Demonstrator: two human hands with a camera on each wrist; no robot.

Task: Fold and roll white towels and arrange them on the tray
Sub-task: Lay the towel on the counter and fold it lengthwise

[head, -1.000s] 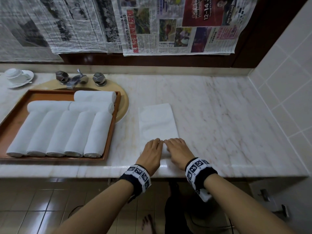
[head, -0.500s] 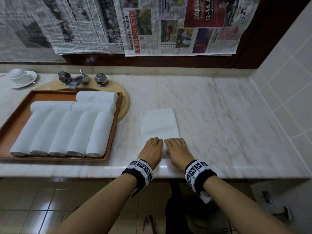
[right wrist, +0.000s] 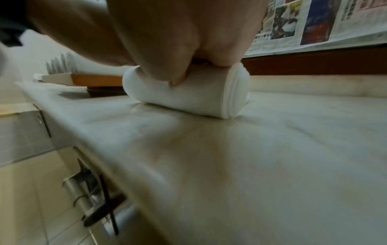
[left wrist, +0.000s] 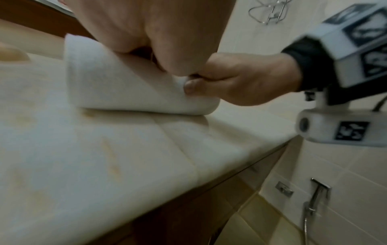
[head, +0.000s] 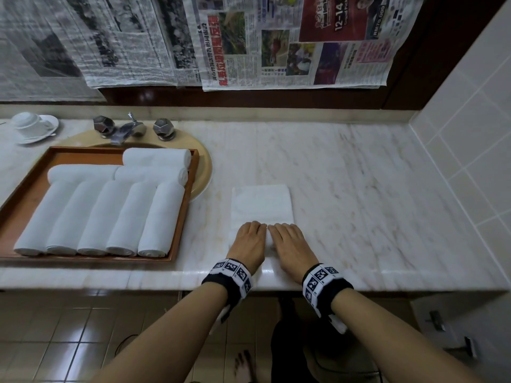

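A white towel (head: pixel 261 203) lies folded in a strip on the marble counter, its near end wound into a roll (right wrist: pixel 199 96). My left hand (head: pixel 249 239) and right hand (head: pixel 287 241) sit side by side on that roll, fingers curved over its top. In the left wrist view both thumbs press the roll's (left wrist: pixel 125 92) near side. To the left, the wooden tray (head: pixel 184 217) holds several rolled white towels (head: pixel 91 214): a row lying lengthwise and more laid crosswise behind them.
The tray sits over a beige sink basin (head: pixel 203 172) with a chrome faucet (head: pixel 128 131) behind it. A white cup and saucer (head: pixel 33 127) stand at the far left. A tiled wall (head: pixel 470 134) bounds the counter on the right. Newspapers (head: pixel 276 42) hang at the back.
Both hands have rolled the towel away from me, so the roll has grown thicker and the flat part beyond the fingers has grown shorter.
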